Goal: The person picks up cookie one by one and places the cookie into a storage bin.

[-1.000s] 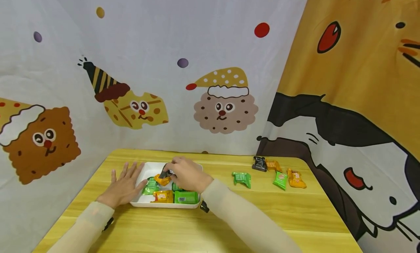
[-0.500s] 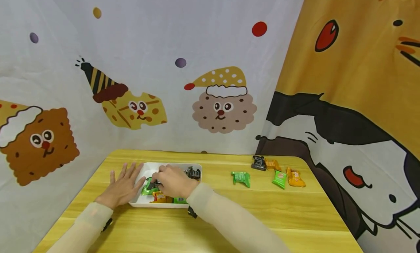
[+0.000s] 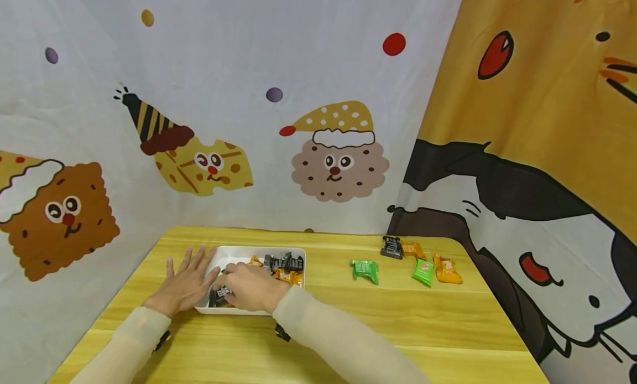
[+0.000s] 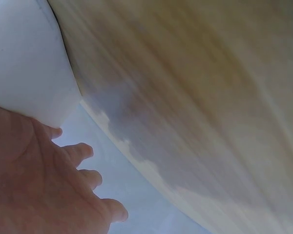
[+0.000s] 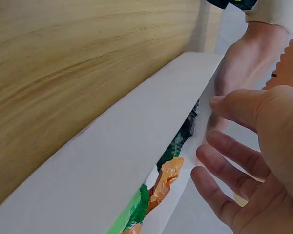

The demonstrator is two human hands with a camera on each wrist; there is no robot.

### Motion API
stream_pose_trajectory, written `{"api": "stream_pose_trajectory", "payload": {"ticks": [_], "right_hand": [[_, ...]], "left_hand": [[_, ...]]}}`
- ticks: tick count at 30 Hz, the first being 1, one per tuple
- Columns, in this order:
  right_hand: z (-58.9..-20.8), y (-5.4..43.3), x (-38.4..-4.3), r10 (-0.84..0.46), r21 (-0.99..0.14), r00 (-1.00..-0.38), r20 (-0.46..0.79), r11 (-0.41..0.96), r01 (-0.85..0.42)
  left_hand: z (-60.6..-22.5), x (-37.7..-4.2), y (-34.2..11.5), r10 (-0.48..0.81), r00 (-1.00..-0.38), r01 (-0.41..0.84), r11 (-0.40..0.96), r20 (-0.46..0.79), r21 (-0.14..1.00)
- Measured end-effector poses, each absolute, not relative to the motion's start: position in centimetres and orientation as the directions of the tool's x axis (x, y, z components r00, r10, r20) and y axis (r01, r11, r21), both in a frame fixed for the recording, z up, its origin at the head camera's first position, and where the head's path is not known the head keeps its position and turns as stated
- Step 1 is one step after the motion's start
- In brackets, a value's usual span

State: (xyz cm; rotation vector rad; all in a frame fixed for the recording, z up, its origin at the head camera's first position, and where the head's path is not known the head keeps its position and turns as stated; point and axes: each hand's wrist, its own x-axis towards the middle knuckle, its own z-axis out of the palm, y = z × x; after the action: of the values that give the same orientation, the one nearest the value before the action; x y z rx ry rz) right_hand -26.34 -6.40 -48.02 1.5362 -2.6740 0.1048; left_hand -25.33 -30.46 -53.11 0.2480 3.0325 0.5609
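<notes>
A white tray holds several wrapped candies in black, orange and green. Its left side is met by my left hand, which has its fingers spread; the left wrist view shows that palm beside the white tray wall. Over the tray's left part is my right hand. In the right wrist view the right hand's fingers are loosely bent and apart, with nothing between them. A black-wrapped candy lies just under its fingertips. More black candies and an orange candy lie at the right end.
Right of the tray, a green candy lies alone on the wooden table. Farther right are a black candy, a lighter green candy and two orange ones. A printed curtain stands behind the table.
My right hand has moved left and nearer within the tray, carrying a black candy that now lies at the front left. My left hand has stayed at the tray's side.
</notes>
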Motion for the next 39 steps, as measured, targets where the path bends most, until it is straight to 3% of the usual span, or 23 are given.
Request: {"api": "stream_pose_trajectory", "payload": {"ticks": [8,20,39], "right_hand": [[-48.0,-4.6,-26.1,-0.862,-0.045,-0.489,0.131,0.488,-0.872],[-47.7,1.4,-26.2,-0.821,-0.083,-0.538,0.191,0.533,-0.842],[-48.0,11.5,-26.8,-0.713,-0.181,-0.683,0.155,0.660,-0.730]], "left_hand": [[-53.2,-25.2,-30.6,0.160,-0.987,0.142,0.921,-0.020,0.363],[-53.0,-25.2,-30.3,0.161,-0.986,0.140,0.928,-0.033,0.347],[-52.9,-25.3,-30.3,0.168,-0.985,0.144,0.924,-0.040,0.353]]}}
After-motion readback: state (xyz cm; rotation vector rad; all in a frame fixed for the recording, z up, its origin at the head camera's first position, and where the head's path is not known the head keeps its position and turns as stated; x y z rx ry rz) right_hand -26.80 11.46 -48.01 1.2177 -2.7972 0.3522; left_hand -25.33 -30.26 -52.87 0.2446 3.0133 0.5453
